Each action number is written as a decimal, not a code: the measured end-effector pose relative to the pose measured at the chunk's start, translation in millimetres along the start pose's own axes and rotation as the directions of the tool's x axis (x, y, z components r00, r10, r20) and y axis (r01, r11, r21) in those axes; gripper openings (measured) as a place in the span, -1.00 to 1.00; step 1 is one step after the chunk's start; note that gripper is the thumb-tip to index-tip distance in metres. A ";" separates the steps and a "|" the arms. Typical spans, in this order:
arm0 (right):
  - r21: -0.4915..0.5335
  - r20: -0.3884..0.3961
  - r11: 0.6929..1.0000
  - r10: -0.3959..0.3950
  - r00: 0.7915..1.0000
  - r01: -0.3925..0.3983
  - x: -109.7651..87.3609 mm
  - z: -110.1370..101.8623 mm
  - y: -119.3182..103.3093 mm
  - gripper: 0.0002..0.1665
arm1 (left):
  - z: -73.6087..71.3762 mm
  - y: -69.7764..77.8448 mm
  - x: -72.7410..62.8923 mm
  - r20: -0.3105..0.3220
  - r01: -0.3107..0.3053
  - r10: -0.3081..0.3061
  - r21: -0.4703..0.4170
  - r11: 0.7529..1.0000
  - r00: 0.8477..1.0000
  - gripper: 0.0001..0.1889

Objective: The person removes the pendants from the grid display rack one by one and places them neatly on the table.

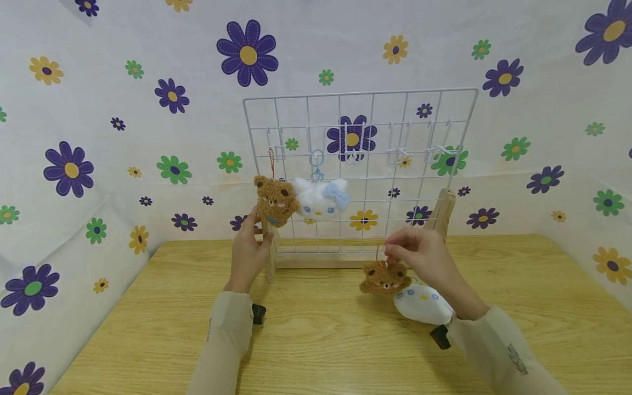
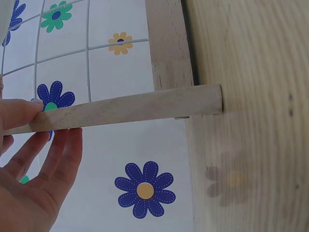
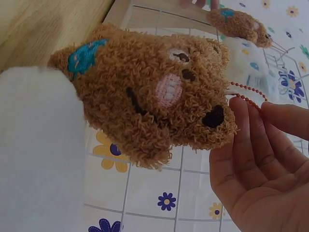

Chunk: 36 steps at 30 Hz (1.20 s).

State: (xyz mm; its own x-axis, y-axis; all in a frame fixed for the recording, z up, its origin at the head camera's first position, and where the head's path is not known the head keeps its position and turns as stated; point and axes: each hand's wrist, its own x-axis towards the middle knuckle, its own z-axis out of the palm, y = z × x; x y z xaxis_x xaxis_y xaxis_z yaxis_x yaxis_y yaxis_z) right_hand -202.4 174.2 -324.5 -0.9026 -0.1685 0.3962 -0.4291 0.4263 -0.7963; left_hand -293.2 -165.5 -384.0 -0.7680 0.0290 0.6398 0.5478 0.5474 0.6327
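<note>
In the head view my left hand [image 1: 249,247] grips the left wooden upright of the white wire rack; the left wrist view shows thumb and fingers pinching this wooden bar [image 2: 135,107]. Between its thumb and fingertips, my right hand [image 1: 427,255] pinches the red ball chain [image 3: 248,88] of a brown bear plush keychain [image 1: 385,278]. That bear dangles in front of the rack's lower right part. Just beside it, below the right hand, a white cat-face plush keychain [image 1: 422,304] lies on the table, partly covered by the bear and hand.
On the wire rack [image 1: 373,94], another brown bear plush [image 1: 275,200] hangs at the left, next to a white cat-face plush with a blue bow [image 1: 318,200]. Several white hooks [image 1: 399,156] sit farther right. A flower-print cloth [image 1: 192,71] stands behind the wooden table [image 1: 316,340].
</note>
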 end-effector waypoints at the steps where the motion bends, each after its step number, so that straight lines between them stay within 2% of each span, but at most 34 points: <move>1: -0.004 0.003 1.000 0.004 1.000 -0.004 -1.0 -0.4 0.0 -0.92 | 0.0 0.0 0.0 0.000 0.000 0.000 0.000 1.000 1.000 -0.29; 8: 0.041 0.035 0.999 0.034 0.999 -0.035 -7.6 -1.0 0.1 -0.90 | 0.7 -1.1 -0.1 0.002 -0.001 0.001 0.004 1.000 1.000 -0.29; 20: 0.047 0.055 0.998 -0.039 0.998 0.036 -14.4 0.4 1.3 -0.93 | 1.0 -0.4 -0.7 0.000 -0.002 0.002 0.003 1.000 1.000 -0.29; 26: 0.065 0.068 0.997 -0.038 0.997 0.034 -18.0 -1.6 -2.3 -0.93 | 0.9 0.1 -0.5 -0.015 -0.031 0.031 0.007 1.000 0.999 -0.30; 36: 0.051 0.080 0.999 -0.021 0.997 0.017 -24.7 -2.2 -4.4 -0.93 | 1.5 -1.9 -0.1 -0.014 -0.019 0.019 0.010 1.000 1.000 -0.30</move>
State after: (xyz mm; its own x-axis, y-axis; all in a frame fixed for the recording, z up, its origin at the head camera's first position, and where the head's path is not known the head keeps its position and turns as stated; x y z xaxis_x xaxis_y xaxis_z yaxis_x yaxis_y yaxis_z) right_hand -178.1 178.5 -329.8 -0.8933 -0.2478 0.3749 -0.4455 0.3773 -0.8119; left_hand -294.6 -165.3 -385.9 -0.7526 0.0275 0.6579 0.5587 0.5553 0.6160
